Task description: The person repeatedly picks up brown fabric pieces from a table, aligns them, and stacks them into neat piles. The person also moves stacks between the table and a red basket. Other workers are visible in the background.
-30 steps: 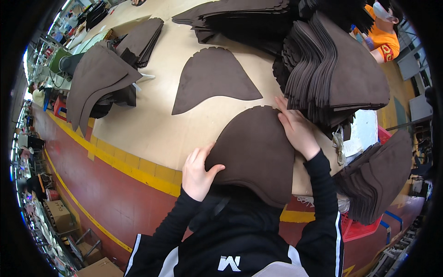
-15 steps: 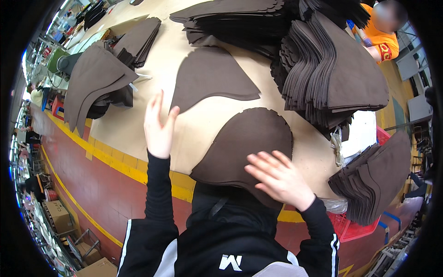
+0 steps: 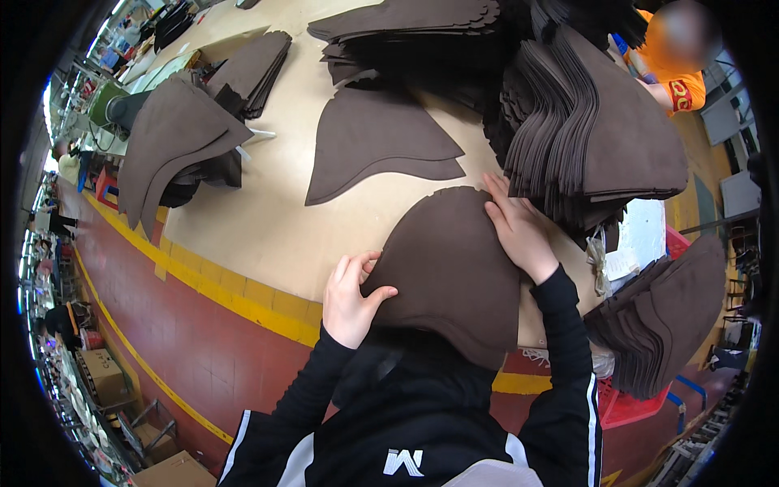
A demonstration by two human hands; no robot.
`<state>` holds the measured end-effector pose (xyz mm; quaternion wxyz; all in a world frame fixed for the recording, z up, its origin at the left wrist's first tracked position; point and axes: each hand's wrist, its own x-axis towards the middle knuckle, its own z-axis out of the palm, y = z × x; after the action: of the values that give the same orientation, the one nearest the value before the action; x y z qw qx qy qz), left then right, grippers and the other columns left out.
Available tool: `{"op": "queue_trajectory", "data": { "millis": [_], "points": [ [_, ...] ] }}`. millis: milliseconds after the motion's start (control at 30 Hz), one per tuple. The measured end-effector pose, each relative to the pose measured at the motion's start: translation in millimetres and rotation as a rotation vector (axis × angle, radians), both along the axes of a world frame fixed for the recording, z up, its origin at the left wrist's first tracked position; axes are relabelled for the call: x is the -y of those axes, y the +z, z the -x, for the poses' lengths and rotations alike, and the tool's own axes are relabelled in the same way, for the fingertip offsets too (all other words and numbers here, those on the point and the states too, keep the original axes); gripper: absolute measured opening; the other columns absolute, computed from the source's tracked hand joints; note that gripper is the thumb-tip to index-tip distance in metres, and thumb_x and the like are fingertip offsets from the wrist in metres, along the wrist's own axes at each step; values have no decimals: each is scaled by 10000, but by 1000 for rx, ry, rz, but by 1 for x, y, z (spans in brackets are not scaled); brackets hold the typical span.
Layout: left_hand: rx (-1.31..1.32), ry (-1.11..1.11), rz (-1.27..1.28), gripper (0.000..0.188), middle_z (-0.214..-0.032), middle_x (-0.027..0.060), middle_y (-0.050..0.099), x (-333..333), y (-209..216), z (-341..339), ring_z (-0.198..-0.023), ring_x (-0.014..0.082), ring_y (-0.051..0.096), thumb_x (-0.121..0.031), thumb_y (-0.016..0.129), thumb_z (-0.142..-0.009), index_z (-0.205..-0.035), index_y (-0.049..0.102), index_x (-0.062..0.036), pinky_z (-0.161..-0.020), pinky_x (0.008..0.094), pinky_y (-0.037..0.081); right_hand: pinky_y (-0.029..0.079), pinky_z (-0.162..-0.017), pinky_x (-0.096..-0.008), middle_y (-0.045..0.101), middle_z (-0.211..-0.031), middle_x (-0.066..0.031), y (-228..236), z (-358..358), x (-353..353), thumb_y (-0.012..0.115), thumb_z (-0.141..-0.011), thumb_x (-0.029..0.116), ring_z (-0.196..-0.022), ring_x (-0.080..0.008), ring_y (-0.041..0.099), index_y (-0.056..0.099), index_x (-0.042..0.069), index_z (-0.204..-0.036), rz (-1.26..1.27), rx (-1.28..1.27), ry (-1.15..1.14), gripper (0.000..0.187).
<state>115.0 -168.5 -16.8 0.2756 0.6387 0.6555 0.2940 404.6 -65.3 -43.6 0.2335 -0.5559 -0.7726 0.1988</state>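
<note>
We have a pale worktable [image 3: 243, 223] across the middle of the frame. A tall stack of brown suede-like panels [image 3: 625, 122] fills the upper right, and a flatter panel pile [image 3: 406, 40] lies at top centre. Just below centre, in front of us, lies the layered bell-shaped panel piece [image 3: 446, 260], its curved lower edge toward us. Two overlapping panels [image 3: 365, 130] rest above it, apart from it; a fanned stack [image 3: 661, 316] sits at lower right. Our right hand [image 3: 523, 231] lies extended along the piece's upper right edge; our left hand [image 3: 349, 300] cups its left edge, thumb on top, though we cannot tell whether it pinches.
</note>
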Motion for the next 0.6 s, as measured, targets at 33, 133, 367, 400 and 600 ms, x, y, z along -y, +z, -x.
{"op": "queue_trajectory", "data": {
  "millis": [33,133,367,400,600],
  "points": [
    [39,5,-29,501,-909,76,606,-2,-2,2,-787,224,590,-114,877,-705,-1147,655,-34,-739,338,511,363,-1137,-409,527,-1478,-141,-3,-5,4,494,-1039,256,-1354,-337,503,517,91,-1449,-46,-44,-56,442],
    [155,60,-61,351,-824,77,657,-3,-16,10,-673,178,605,-70,845,-739,-1045,691,6,-665,302,518,368,-1133,-419,542,-1441,-206,-2,-13,35,518,-1026,189,-1341,-353,514,561,15,-1384,10,-170,-205,400],
    [308,94,8,135,-834,133,739,-20,-25,24,-726,171,716,4,734,-849,-976,706,40,-695,281,552,404,-1099,-417,579,-1390,-209,9,-35,103,528,-1017,152,-1307,-375,535,604,-2,-1323,-30,-217,-203,351],
    [268,72,-70,121,-828,132,736,-22,-21,24,-724,176,716,10,728,-853,-967,702,41,-697,282,552,407,-1096,-417,581,-1387,-208,6,-37,109,529,-1017,155,-1300,-373,539,605,-2,-1320,-30,-216,-221,350],
    [485,167,-264,92,-858,54,687,-59,14,42,-794,85,642,38,700,-901,-986,666,51,-740,232,515,420,-1068,-439,592,-1367,-175,-4,-33,110,587,-975,151,-1254,-369,554,621,19,-1293,-106,-83,-224,346]
  ]
}}
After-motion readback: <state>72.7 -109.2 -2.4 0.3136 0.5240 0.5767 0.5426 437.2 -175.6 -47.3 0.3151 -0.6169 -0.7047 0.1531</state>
